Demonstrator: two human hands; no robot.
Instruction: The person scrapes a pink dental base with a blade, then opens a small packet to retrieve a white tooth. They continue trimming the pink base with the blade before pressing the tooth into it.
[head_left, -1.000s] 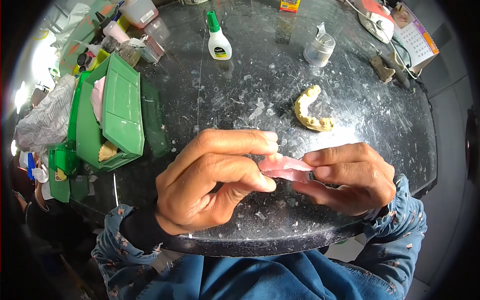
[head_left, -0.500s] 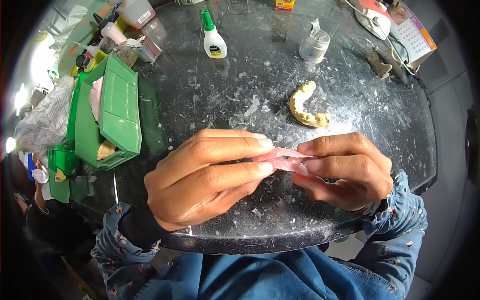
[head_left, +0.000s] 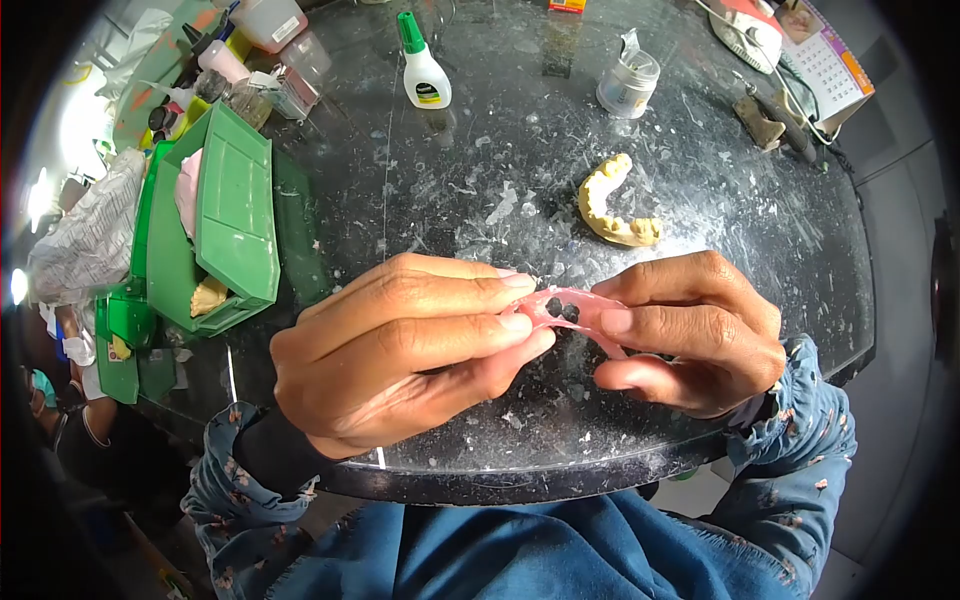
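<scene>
A: What do the hands hold?

B: One pink piece (head_left: 588,310), thin and curved, raised above the near part of the dark counter (head_left: 450,200).

A: How finished does it look?

B: Its overall form seems made: it has a curved outline, and dark gaps open through its middle. It is off the yellow cast (head_left: 592,205), which stands apart on the counter, beyond the hands. Whether the piece needs more shaping or smoothing, I cannot tell.

A: Where is it in the grip?

B: Between the two hands. The left hand (head_left: 400,350) closes its fingertips on the left end. The right hand (head_left: 700,335) has its fingers on the right end, with the thumb lower down; whether that thumb touches is unclear. The middle of the piece shows between them.

A: What is around?

B: A green-capped bottle (head_left: 428,85) stands upright at the far side, a clear jar (head_left: 630,92) to its right. A green bin (head_left: 235,220) is at left.
</scene>
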